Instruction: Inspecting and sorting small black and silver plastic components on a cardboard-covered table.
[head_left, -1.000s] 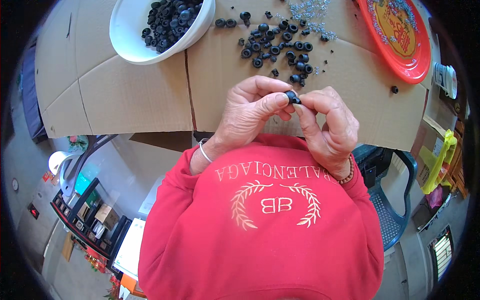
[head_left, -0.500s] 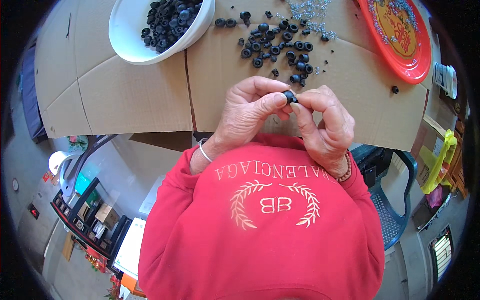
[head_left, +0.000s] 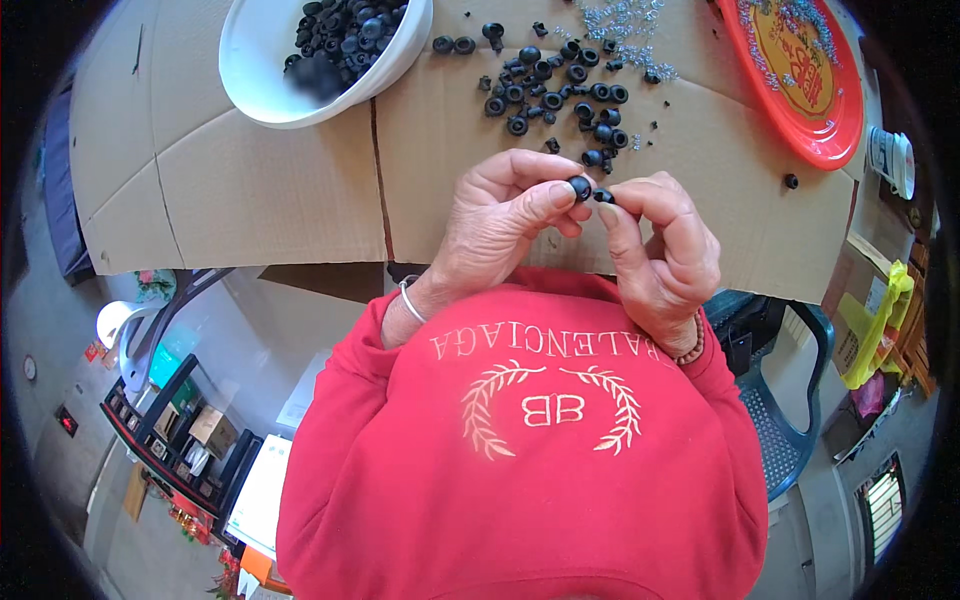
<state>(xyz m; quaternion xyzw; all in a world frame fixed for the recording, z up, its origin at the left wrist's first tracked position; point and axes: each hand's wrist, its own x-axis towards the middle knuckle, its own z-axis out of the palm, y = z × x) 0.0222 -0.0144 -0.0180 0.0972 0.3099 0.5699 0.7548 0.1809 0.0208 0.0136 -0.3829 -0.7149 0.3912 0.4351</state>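
My left hand [head_left: 505, 205] is closed, pinching a round black plastic knob [head_left: 579, 187] between thumb and forefinger. Just to its right, my right hand [head_left: 668, 240] grips a small black plug-like piece [head_left: 603, 196] at its fingertips. A narrow gap shows between the two parts. Both hands are above the near part of the cardboard [head_left: 280, 190]. Beyond them lies a loose group of black knobs and small black pieces [head_left: 551, 101], some round with hollow centres.
At the far left a white bowl [head_left: 245, 75] holds many black parts. Tiny clear or silvery bits [head_left: 625, 25] are scattered at the back. A red plate [head_left: 835, 145] with similar bits stands far right, near a lone black piece [head_left: 791, 181]. A green chair [head_left: 800, 430] is at the right.
My right hand has moved slightly right, and the small black piece is now apart from the round knob it touched before. A blurred dark spot now shows inside the white bowl.
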